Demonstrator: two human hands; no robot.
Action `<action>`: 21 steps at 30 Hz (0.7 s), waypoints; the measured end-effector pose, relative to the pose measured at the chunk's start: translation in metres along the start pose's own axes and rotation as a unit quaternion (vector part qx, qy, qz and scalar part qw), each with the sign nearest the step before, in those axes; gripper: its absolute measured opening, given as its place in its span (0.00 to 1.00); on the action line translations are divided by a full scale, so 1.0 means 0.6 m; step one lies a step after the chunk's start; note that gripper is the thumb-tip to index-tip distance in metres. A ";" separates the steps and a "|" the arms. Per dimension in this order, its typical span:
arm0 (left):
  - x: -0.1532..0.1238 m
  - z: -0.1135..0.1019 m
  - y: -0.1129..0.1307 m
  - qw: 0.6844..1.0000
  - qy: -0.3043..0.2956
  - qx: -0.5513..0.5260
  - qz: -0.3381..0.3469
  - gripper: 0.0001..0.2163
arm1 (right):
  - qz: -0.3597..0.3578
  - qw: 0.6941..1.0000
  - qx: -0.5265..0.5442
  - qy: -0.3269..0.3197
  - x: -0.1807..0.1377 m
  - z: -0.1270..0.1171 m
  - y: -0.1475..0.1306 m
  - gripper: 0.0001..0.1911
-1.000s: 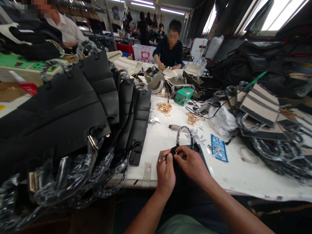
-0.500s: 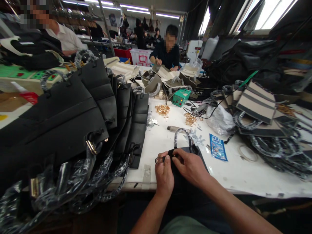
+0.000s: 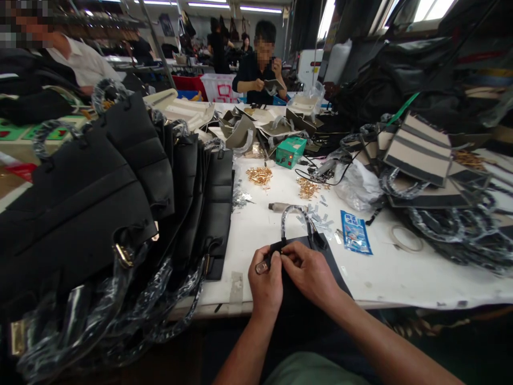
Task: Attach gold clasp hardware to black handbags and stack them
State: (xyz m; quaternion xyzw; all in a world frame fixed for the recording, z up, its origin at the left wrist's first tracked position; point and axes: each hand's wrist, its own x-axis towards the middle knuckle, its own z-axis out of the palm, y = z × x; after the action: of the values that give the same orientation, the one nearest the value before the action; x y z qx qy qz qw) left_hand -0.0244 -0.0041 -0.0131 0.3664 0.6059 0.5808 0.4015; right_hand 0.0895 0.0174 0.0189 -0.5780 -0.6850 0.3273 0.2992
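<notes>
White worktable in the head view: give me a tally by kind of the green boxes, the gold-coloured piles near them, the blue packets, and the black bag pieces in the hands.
Green box: 1
Gold-coloured piles: 2
Blue packet: 1
Black bag piece, held: 1
Total: 5

Black bag (image 3: 294, 295) with plastic-wrapped handle (image 3: 295, 208)

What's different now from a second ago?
The co-worker opposite has lifted both hands off the pile; one now holds up a grey piece. The camera view has swung slightly.

Unchanged: the left hand grips the black strap, the right hand pinches beside it; the green box and blue packet lie as before.
</notes>
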 end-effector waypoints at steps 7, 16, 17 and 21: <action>0.000 -0.009 -0.002 0.999 -0.018 0.018 0.047 0.08 | -0.034 0.998 -0.052 -0.007 0.002 0.006 -0.003 0.05; 0.008 -0.019 -0.009 1.000 -0.019 -0.005 -0.024 0.14 | -0.007 0.990 0.129 -0.049 0.002 -0.011 0.002 0.05; 0.009 -0.020 -0.011 0.999 -0.021 -0.003 -0.027 0.15 | 0.004 0.988 0.143 -0.051 0.003 -0.010 0.002 0.04; 0.017 -0.021 -0.016 0.997 0.005 -0.044 -0.059 0.19 | -0.001 0.976 0.209 -0.063 0.003 -0.007 -0.001 0.05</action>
State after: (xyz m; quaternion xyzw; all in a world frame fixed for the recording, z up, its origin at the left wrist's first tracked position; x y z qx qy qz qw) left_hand -0.0398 -0.0007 -0.0231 0.3092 0.6024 0.5841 0.4476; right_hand 0.0925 0.0195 0.0220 -0.4803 -0.6199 0.4982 0.3699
